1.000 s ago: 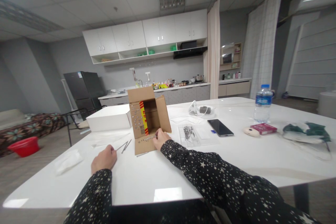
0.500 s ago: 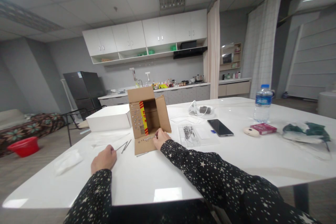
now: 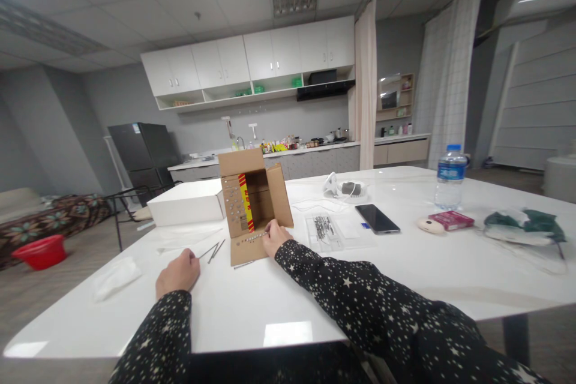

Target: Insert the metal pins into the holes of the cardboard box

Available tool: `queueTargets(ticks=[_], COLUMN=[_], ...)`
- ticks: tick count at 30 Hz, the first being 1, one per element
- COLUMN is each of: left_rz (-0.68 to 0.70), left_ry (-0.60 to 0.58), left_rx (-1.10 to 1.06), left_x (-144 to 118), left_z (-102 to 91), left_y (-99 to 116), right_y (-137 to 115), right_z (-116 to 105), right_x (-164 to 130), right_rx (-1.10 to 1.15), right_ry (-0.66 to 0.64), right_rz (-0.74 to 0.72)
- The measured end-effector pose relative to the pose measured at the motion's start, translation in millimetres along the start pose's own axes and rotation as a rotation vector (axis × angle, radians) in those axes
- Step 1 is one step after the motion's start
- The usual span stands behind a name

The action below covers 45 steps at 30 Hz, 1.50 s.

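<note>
A cardboard box [image 3: 280,195] stands with its opening facing me and its flaps spread. Small silvery studs [image 3: 234,207] dot the left flap, and a row of similar studs [image 3: 251,239] crosses the front flap lying on the table. My right hand [image 3: 276,240] is at the right end of that row, fingers pinched together; whatever they hold is too small to make out. Resting on the table to the left, my left hand [image 3: 179,273] is closed. A thin metal rod [image 3: 208,250] reaches its fingertips, beside another rod [image 3: 216,251]; the grip itself is hidden.
A clear case of small metal pieces [image 3: 324,231] lies right of the box, then a phone [image 3: 378,218], a pink box [image 3: 452,220] and a water bottle [image 3: 450,177]. Behind on the left is a white box [image 3: 186,201]. Crumpled white tissue [image 3: 117,278] lies at far left.
</note>
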<state>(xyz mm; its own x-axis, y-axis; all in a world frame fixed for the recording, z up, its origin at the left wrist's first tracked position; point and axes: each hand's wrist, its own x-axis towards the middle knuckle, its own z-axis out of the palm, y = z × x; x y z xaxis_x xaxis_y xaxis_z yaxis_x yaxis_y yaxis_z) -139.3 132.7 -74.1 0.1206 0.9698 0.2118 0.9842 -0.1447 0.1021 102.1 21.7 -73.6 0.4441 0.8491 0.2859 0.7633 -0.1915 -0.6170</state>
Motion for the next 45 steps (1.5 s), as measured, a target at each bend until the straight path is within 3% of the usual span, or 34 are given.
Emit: queueTargets(ticks=[12,22,35,45], left_rz=[0.005,0.011,0.002,0.005], left_ry=[0.01,0.02,0.017,0.033], left_rx=[-0.017,-0.011,-0.015,-0.029], left_x=[-3.7,-1.7,-2.0,-2.9], left_z=[-3.3,-1.5,-2.0,-3.4], left_y=[0.8,-0.1,0.8,0.7], right_y=[-5.1,-3.1,6.2,-0.5], right_z=[-1.6,7.4,23.0,11.9], right_x=[-6.5,-4.5,7.6,-1.8], right_rx=[0.092,0.202,0.364,0.335], right_ry=[0.11,0.245,0.313,0.345], right_rz=[-0.067,-0.231,-0.313,-0.35])
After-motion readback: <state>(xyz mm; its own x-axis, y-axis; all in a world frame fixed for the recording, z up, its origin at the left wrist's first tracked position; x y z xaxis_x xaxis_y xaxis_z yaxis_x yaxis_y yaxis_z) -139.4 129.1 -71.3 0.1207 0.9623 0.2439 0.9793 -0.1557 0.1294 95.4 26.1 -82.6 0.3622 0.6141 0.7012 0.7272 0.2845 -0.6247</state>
